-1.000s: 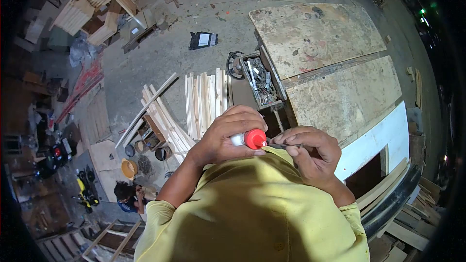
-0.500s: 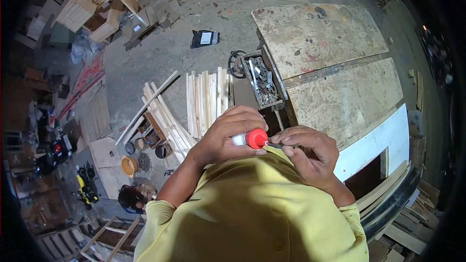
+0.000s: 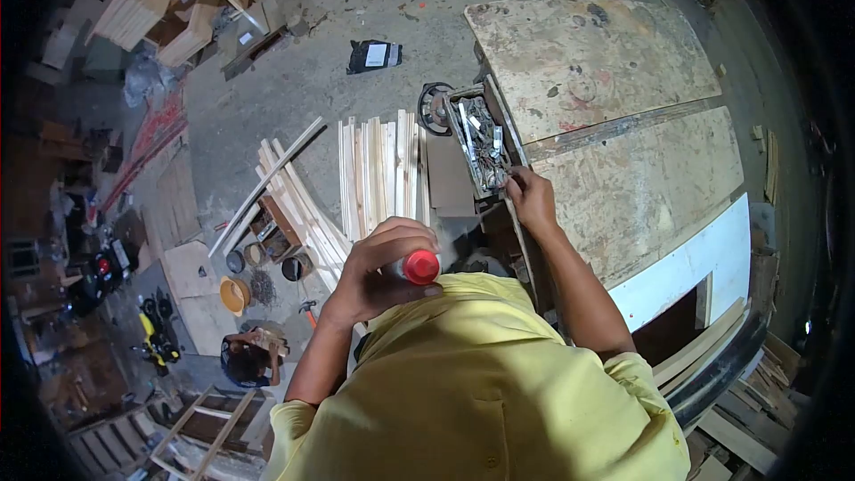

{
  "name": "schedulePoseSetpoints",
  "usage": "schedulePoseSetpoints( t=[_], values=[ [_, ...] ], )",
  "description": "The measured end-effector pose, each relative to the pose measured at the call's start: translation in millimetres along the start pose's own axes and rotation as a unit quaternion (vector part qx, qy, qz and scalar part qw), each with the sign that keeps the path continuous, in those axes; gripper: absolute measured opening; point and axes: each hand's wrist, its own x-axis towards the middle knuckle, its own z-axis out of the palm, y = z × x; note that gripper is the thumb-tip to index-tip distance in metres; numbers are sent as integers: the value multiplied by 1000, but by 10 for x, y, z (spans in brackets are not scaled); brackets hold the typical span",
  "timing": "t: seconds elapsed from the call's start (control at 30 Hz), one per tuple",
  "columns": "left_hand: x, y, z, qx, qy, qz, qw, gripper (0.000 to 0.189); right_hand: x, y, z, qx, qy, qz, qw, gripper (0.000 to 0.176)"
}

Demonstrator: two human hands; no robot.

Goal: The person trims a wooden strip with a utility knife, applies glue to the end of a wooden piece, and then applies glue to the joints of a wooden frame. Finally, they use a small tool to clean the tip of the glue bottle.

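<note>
My left hand (image 3: 378, 272) is wrapped round a small white bottle with a red cap (image 3: 421, 267), held upright in front of my yellow shirt. At the near end of an open wooden drawer (image 3: 505, 142) full of small metal pieces, my right hand (image 3: 532, 198) has its fingers bent down at the rim. Whatever its fingertips hold, if anything, is too small to make out. The drawer juts from the left side of a worn wooden worktable (image 3: 623, 178).
Light wooden strips (image 3: 381, 174) lie on the floor beyond my left hand. Tins and an orange bowl (image 3: 235, 296) stand to the left, near a hammer (image 3: 308, 310). Another person (image 3: 249, 358) is low at the lower left. A white panel (image 3: 690, 258) lies at the right.
My right hand has left the bottle's tip and reached forward to the drawer. My left hand has shifted slightly left with the bottle, whose cap now faces up at the camera.
</note>
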Motion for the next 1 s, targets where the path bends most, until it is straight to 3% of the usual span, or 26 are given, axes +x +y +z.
schedulePoseSetpoints(
  t=[0.27, 0.33, 0.63, 0.9, 1.0],
  values=[
    [-226, -154, -88, -3, 40, -131, 991, 49, 262, 252, 290, -92, 29, -84, 992, 20],
    [-248, -165, -117, 35, 29, -160, 986, 51, 277, 150, 246, -179, -74, -95, 976, 18],
    [-304, -225, -161, 31, 42, -148, 988, 49, 648, 523, 736, -200, -44, -90, 975, 18],
    [-349, -217, -177, 8, 65, -140, 988, 46, 598, 490, 980, -154, 72, -75, 983, 13],
    [-353, -226, -169, 7, 66, -145, 987, 45, 611, 466, 956, -189, 29, -29, 981, 16]
  ],
)
